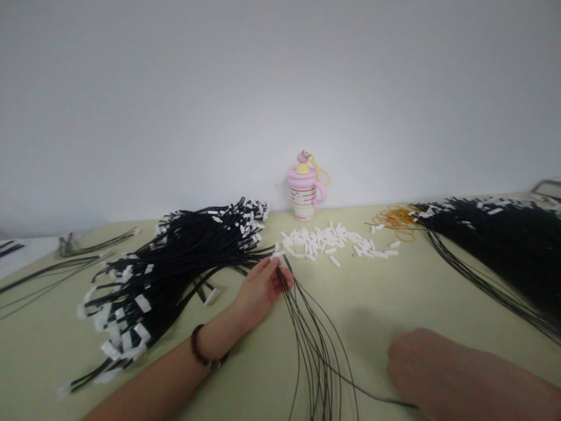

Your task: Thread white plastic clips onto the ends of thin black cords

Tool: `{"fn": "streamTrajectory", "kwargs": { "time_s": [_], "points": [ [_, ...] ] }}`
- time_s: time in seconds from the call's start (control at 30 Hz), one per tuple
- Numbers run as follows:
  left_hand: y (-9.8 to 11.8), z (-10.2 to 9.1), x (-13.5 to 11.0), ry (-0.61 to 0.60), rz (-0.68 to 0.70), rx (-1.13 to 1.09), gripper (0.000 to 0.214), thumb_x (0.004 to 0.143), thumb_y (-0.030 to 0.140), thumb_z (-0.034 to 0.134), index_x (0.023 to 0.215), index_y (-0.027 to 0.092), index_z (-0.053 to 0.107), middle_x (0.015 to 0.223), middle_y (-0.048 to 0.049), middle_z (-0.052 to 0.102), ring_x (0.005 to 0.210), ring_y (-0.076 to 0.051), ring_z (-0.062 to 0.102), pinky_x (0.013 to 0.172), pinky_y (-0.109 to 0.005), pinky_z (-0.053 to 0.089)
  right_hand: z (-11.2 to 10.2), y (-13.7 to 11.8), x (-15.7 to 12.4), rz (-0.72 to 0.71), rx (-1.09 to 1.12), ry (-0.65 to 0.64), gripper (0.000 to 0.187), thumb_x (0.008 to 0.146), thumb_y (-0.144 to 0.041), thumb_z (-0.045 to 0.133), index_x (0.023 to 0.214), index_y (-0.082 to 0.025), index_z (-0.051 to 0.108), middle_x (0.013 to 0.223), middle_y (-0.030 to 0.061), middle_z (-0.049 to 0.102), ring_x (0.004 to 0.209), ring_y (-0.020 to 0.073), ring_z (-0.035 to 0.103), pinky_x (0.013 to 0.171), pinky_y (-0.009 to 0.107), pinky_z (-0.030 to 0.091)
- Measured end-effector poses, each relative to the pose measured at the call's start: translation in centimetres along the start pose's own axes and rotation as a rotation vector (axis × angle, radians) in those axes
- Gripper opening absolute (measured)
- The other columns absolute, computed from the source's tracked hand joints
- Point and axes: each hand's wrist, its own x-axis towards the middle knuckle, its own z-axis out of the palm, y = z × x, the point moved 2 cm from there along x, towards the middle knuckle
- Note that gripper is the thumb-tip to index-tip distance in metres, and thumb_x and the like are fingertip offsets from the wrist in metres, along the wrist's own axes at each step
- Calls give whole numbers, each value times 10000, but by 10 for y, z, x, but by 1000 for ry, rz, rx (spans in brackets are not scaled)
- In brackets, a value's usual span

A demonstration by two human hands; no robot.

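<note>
Pinching black cords [308,333] with left hand [258,289], right hand [421,362] curled.

The left forearm [166,380] and right forearm [482,380] are bare, and at seven o'clock the left wrist carries a bracelet [199,349] of dark round beads with one greenish bead.

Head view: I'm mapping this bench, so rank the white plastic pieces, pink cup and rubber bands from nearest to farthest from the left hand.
1. White plastic pieces, just beyond the left hand gripping black wires, slightly right.
2. Pink cup, behind them, farther back.
3. Rubber bands, far right at the back.
</note>
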Motion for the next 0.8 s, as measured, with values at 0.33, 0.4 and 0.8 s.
{"fn": "streamTrajectory", "kwargs": {
  "time_s": [0.33,0.4,0.8],
  "points": [
    [11,-2,-7,-256,-314,-404,170,721,247,402,577,164,365,474,34,298,421,-94,357,479,-237,326,-11,-4,0,-3,-116,-34,176,599,-7,490,605,-129,616,645,135,611,640,243,607,480,239,303],
    [13,-2,-10,-278,-313,-454,200,711,266,411,552,166,341,473,40,264,414,-88,332,476,-236,317,-22,6,-1,54,-103,64,210,601,-18,489,705,-127,635,718,147,613,701,268,604,533,270,349],
    [-3,2,-8,-173,-412,-402,370,728,328,441,481,196,199,408,76,123,340,-69,219,422,-226,256,-38,88,-8,314,93,132,457,532,-74,544,987,-93,574,989,178,547,893,309,553,704,338,401]
  ]
}}
